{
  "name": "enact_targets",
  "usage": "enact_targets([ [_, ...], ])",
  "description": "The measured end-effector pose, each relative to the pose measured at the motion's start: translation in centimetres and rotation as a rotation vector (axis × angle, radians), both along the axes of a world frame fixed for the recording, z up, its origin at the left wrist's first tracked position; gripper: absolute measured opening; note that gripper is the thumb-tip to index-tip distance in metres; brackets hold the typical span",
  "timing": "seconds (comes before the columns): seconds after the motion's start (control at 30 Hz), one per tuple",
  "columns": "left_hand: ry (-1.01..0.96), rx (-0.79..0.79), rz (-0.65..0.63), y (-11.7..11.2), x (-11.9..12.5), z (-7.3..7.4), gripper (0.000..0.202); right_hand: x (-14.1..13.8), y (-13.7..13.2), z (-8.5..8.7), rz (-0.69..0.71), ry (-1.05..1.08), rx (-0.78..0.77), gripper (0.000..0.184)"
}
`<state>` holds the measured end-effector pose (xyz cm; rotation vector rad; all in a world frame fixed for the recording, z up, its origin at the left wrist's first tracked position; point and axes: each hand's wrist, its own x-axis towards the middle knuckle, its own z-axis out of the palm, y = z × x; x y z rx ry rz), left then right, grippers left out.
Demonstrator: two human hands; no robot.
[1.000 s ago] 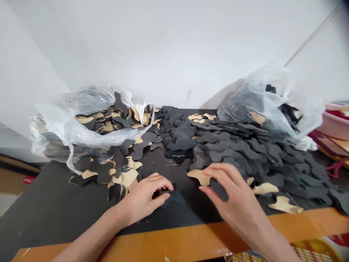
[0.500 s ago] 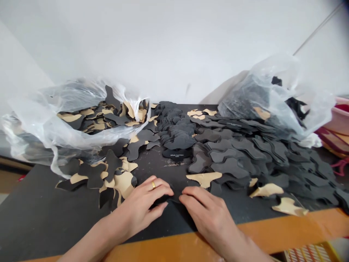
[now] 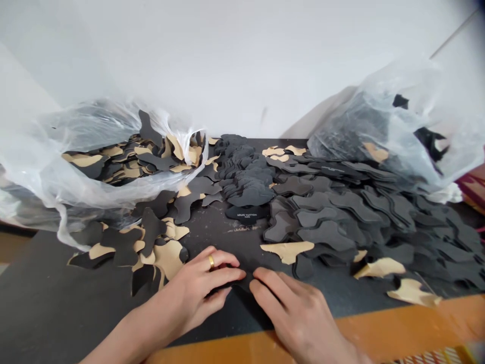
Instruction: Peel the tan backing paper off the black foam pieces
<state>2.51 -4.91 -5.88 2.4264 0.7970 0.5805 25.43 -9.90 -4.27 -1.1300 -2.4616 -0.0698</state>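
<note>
Near the front of the dark table, a thin black cut-out piece point(image 3: 244, 281) lies between my hands, mostly hidden by the fingers. My left hand point(image 3: 202, 285), with a gold ring, pinches its left side between thumb and fingers. On the other side, my right hand point(image 3: 297, 303) has bent fingers pressed together at the piece's right end. Just beyond them sits a black piece printed with white lettering point(image 3: 247, 215), at the front of a long row of overlapping black pieces point(image 3: 248, 177). Tan backing paper point(image 3: 288, 251) lies beyond my right hand.
Stacked black pieces point(image 3: 329, 232) spread over the right side. At left, an open plastic bag point(image 3: 151, 184) holds tan-backed black pieces, with more loose ones point(image 3: 121, 245) before it. Another plastic bag point(image 3: 394, 121) stands back right. Orange edging point(image 3: 409, 318) runs along the table front.
Both hands stay at the same spot on the black piece, with small finger shifts. The left fingertips come slightly nearer the right ones. The view has moved a little closer.
</note>
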Motion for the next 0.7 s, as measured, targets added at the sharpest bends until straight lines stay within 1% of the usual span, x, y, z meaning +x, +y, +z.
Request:
enact_targets([
  [0.1, -0.02, 0.018, 0.009, -0.15, 0.06, -0.24, 0.039, -0.07, -0.14, -0.13, 0.013, -0.008, 0.009, 0.037],
  [0.27, -0.001, 0.034, 0.017, -0.33, -0.05, -0.76, 0.036, -0.14, -0.27, -0.19, -0.009, -0.004, 0.004, 0.041],
  [0.43, 0.016, 0.025, 0.012, -0.35, -0.16, -1.02, 0.035, 0.03, -0.31, -0.17, 0.002, -0.013, -0.003, 0.039],
  [0.53, 0.027, 0.037, 0.001, -0.36, -0.13, -0.92, 0.037, 0.1, -0.31, -0.3, 0.013, -0.007, -0.003, 0.038],
  [0.7, 0.069, 0.053, -0.022, -0.43, -0.02, -0.23, 0.036, 0.23, -0.23, -0.52, 0.015, 0.009, 0.01, 0.039],
])
